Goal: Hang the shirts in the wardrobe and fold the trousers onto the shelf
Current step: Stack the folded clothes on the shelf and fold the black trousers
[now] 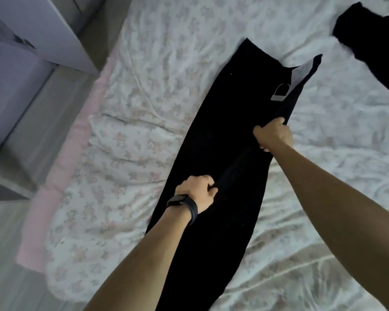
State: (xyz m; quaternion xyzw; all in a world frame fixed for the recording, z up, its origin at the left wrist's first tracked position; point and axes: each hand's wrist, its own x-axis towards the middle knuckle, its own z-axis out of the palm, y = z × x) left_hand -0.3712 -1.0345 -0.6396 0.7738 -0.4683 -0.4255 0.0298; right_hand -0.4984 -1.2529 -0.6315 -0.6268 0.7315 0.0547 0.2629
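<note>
A pair of black trousers (211,135) is lying stretched out lengthwise on the bed, running from the bottom centre of the frame up to the upper centre. The waist end is pointing toward the top of the frame. There a flap is turning back and showing a grey lining and a grey label with a loop (280,93).

The left hand (197,191) is sitting just below the centre of the frame on the middle of the trousers. Its fingers (211,190) are curling in and bunching a fold of the black cloth. A thin ring (208,178) is showing on one finger, and a dark watch (184,206) is wrapping the wrist.

The right hand (273,135) is reaching further up, right of centre, at the right edge of the trousers. Its fingers (265,149) are closing round that edge and pinching the cloth, which is rising in a taut ridge between the two hands.

The floral bedsheet (144,97) is lying rumpled under the trousers, with a pink mattress edge (61,176) running down the left side. Another black garment (368,46) is lying crumpled in the upper right corner, well apart from the trousers; its kind I cannot tell. White furniture (43,30) is standing in the upper left corner beside the bed.
</note>
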